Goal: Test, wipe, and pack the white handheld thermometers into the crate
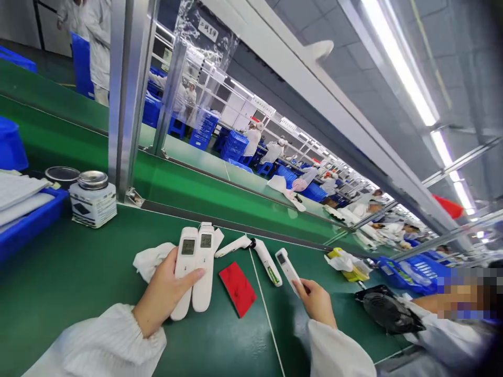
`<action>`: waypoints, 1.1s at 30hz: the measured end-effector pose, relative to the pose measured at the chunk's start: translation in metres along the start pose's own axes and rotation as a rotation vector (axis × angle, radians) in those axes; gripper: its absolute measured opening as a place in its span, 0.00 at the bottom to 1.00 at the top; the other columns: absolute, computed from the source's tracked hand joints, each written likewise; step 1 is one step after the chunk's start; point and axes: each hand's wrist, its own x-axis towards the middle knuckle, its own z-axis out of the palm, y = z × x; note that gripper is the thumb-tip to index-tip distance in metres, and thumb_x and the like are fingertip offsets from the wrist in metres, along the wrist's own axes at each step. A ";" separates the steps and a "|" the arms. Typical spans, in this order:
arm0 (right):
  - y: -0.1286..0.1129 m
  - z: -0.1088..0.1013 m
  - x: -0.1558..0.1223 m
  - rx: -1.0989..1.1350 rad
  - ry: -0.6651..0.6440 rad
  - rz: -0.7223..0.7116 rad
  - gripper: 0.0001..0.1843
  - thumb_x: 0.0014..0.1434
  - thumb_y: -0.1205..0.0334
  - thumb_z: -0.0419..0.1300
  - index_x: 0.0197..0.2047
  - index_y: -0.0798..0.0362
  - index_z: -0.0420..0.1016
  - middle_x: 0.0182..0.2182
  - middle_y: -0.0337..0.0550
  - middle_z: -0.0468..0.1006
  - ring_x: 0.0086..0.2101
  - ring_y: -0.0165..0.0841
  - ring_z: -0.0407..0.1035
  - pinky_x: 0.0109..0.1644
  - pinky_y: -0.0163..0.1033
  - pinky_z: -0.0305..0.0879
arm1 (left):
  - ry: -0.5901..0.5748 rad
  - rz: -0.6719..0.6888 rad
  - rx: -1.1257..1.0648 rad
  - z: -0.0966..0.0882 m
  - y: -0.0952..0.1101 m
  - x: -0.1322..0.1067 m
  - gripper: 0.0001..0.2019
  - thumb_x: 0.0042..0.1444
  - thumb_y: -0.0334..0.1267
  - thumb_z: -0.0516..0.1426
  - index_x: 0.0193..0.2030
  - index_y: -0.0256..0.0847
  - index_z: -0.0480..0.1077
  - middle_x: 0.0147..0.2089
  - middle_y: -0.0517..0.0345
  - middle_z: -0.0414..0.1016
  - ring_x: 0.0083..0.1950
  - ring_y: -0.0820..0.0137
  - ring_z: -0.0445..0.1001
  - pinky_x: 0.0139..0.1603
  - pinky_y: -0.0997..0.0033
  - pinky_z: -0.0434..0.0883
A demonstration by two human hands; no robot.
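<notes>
My left hand (165, 290) is closed on two white handheld thermometers side by side, the left thermometer (184, 262) and the right thermometer (204, 272). Small grey screens face up on both. A third thermometer (288, 269) is pinched by its lower end in my right hand (317, 303). On the green table between my hands lies a red pad (238, 288). Just beyond it rest more white thermometers, one of them (267, 262) with its battery compartment uncovered. Behind my left wrist is a crumpled white cloth (151, 262).
At left stand a blue tray (35, 222) and a white metal-topped container (93, 201). A metal post (128, 104) rises near them. A green conveyor (220, 193) runs behind. At right are a black fan (389, 309), a yellow packet (348, 264) and a co-worker's arm (426, 303).
</notes>
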 end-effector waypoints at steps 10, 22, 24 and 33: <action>-0.144 0.030 -0.054 0.573 -0.088 -0.185 0.25 0.59 0.41 0.52 0.51 0.46 0.75 0.46 0.50 0.77 0.46 0.43 0.70 0.47 0.47 0.68 | -0.030 0.183 0.208 0.004 0.004 -0.008 0.22 0.47 0.37 0.63 0.50 0.40 0.65 0.47 0.52 0.75 0.48 0.61 0.74 0.49 0.62 0.71; -0.212 0.046 -0.069 1.496 -0.503 -0.065 0.15 0.62 0.52 0.58 0.48 0.50 0.75 0.44 0.47 0.79 0.44 0.38 0.73 0.51 0.44 0.68 | -0.115 0.271 0.189 -0.008 -0.001 -0.004 0.15 0.57 0.47 0.57 0.47 0.41 0.68 0.42 0.53 0.77 0.42 0.62 0.76 0.41 0.64 0.75; -0.208 0.042 -0.070 1.423 -0.419 -0.119 0.14 0.62 0.53 0.58 0.47 0.49 0.75 0.43 0.47 0.80 0.42 0.38 0.73 0.49 0.43 0.69 | -0.096 0.268 0.159 -0.011 0.002 -0.004 0.14 0.60 0.48 0.53 0.44 0.40 0.70 0.38 0.53 0.77 0.38 0.63 0.77 0.38 0.65 0.75; -0.212 0.034 -0.077 1.212 -0.419 -0.373 0.10 0.61 0.61 0.57 0.45 0.45 0.75 0.39 0.43 0.78 0.38 0.37 0.71 0.46 0.42 0.69 | -0.132 0.308 0.242 -0.011 0.016 -0.010 0.13 0.58 0.49 0.56 0.37 0.42 0.73 0.31 0.55 0.75 0.33 0.66 0.72 0.35 0.70 0.69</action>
